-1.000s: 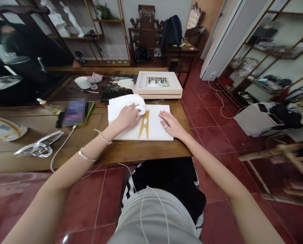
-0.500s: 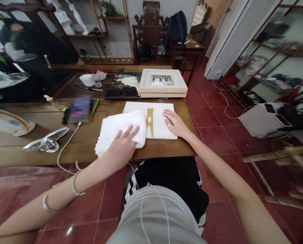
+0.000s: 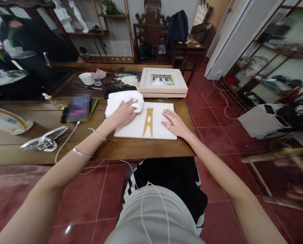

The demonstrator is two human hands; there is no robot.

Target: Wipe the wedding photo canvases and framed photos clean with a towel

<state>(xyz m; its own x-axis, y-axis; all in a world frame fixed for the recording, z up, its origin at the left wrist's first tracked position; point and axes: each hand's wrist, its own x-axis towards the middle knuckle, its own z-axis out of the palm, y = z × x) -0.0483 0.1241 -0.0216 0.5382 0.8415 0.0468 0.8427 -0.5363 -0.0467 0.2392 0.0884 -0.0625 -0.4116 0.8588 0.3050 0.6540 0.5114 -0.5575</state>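
My left hand [image 3: 126, 112] grips a folded white towel [image 3: 117, 99], its fingers pressing down over the towel's right part. The towel lies over the upper left corner of a white board [image 3: 161, 127] on the table. In the middle of the board is a flat yellow bear-shaped figure [image 3: 148, 127] with long legs and an oval gap in its body. My right hand [image 3: 173, 122] rests flat on the board's right side, fingers spread, a ring on one of them.
Behind the board stand a light picture frame [image 3: 164, 90] and a dark photo panel [image 3: 126, 79]. To the left on the wooden table [image 3: 131, 147] are a phone [image 3: 78, 108], a dropper bottle [image 3: 53, 100], a silver butterfly-shaped object [image 3: 45, 139] and a white cup [image 3: 86, 79].
My left hand has slid the towel away from me across the board, uncovering its lower left part and the figure's left leg. My right hand stays in place.
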